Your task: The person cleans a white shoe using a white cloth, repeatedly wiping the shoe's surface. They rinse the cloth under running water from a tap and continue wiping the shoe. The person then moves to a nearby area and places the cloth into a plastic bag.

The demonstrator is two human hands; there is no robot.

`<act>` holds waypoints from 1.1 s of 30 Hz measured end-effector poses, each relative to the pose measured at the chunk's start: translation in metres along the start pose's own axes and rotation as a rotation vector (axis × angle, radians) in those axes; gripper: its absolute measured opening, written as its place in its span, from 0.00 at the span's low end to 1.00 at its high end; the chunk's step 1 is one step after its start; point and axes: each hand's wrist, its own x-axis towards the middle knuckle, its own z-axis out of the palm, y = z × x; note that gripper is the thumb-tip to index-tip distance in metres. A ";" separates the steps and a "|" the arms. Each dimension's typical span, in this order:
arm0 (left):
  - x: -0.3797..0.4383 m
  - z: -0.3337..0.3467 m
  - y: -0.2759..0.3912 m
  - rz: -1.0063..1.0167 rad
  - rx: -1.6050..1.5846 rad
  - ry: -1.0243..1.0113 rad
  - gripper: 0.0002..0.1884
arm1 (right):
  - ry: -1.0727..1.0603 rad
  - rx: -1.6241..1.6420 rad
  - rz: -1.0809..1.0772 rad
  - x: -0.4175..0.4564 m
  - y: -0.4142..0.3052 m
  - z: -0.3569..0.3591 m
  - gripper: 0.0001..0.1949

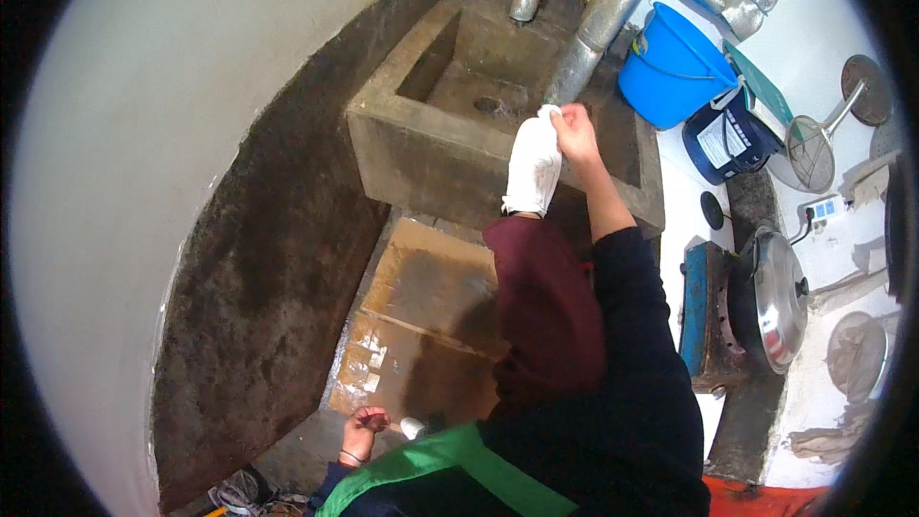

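Observation:
My right hand [574, 133] grips the toe of a white shoe [535, 158] worn on my raised foot. The maroon trouser leg [542, 294] stretches forward, and the foot lies over the front edge of a concrete sink [431, 136]. Whether the heel rests on the edge is hidden. Low on the left, my left hand [362, 433] hangs near my side with its fingers curled; the shaded palm does not show whether anything is in it. The tip of my other white shoe [412, 428] shows on the floor beside it.
Flattened cardboard [431, 323] covers the floor. A foil-wrapped pipe [599, 25] slants into the sink. To the right are a blue bucket [671, 68], a dark labelled pail [726, 140], a wire skimmer [811, 152], a lidded pan [779, 301] on a stove [707, 316], and a power strip [826, 208].

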 end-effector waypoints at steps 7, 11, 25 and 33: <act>-0.004 0.007 -0.001 0.003 -0.027 0.011 0.06 | -0.206 -0.517 -0.399 -0.025 -0.047 0.027 0.11; 0.003 0.010 -0.003 0.001 -0.010 -0.015 0.06 | -0.059 -0.426 -0.238 -0.045 -0.029 0.020 0.10; 0.001 0.009 -0.004 -0.003 0.035 -0.037 0.06 | -0.082 -0.699 -0.412 -0.035 -0.024 0.032 0.08; -0.002 0.009 -0.003 -0.009 0.048 -0.059 0.05 | -0.172 -0.800 -0.413 -0.037 -0.045 0.037 0.07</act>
